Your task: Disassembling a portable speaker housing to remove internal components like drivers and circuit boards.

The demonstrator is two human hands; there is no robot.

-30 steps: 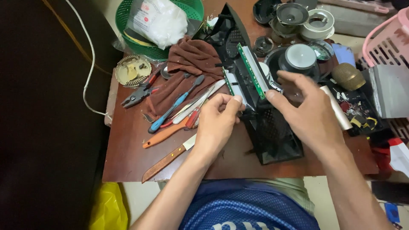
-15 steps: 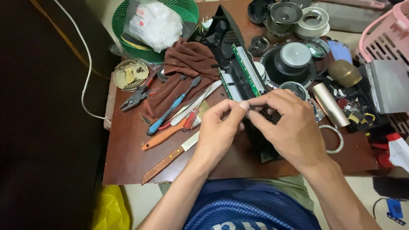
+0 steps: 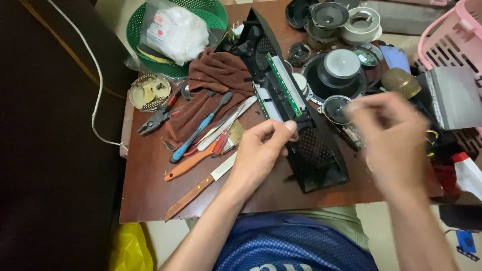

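Reaching up from the lower edge of the view, the person's left forearm slants toward the middle of the brown table [image 3: 150, 195], wrist straight, palm turned down. The left hand [image 3: 258, 153] has its fingers curled in, thumb and forefinger pressed against the edge of a long black speaker housing [image 3: 306, 145] that lies slantwise just to its right; a green circuit board [image 3: 282, 85] sits inside that housing, above the fingertips. To the left of this hand lie a wooden-handled knife [image 3: 198, 188], an orange-handled tool [image 3: 188, 164], a blue-handled screwdriver [image 3: 198, 130] and pliers [image 3: 155, 118], the last two resting on or beside a brown cloth [image 3: 216, 80]. Farther up and left stands a green basket [image 3: 135, 30] holding a clear bag of white stuff [image 3: 175, 30].

Right of the housing sit loose round speaker cones [image 3: 341, 70] (one large, several small). The right forearm rises from the lower right corner, and the right hand [image 3: 394, 140] hangs above the table's right side, blurred, fingers loosely bent downward; whether it holds anything cannot be told. Beyond it, at the far right, a pink basket [image 3: 452, 35] shows by the frame's edge.
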